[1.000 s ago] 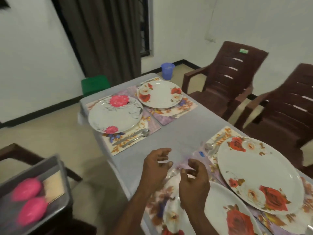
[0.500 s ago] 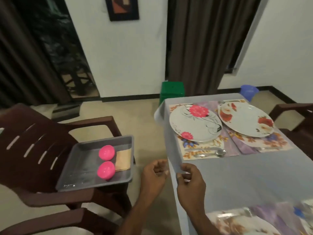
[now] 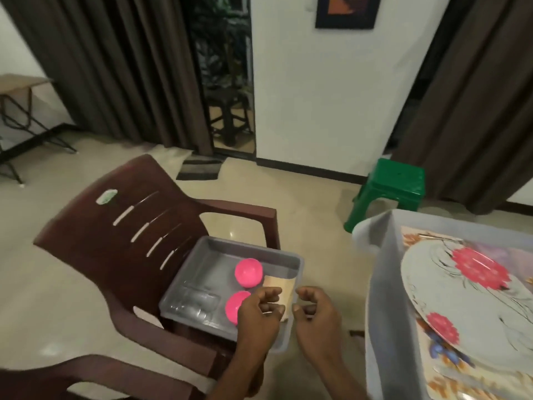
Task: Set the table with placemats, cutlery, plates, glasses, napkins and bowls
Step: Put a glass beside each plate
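Both hands hover over the grey tray on the chair seat, left hand and right hand loosely curled, holding nothing. Two pink bowls sit upturned by the tray's right edge beside tan napkins; fetching looks underway, and next comes a pinch on either.

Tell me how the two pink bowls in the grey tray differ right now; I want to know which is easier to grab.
The far pink bowl is fully in view, while the near pink bowl is partly covered by the left hand. The far pink bowl lies toward the chair back; the near pink bowl lies toward the tray's front edge. Both look alike: same pink, same round domed shape.
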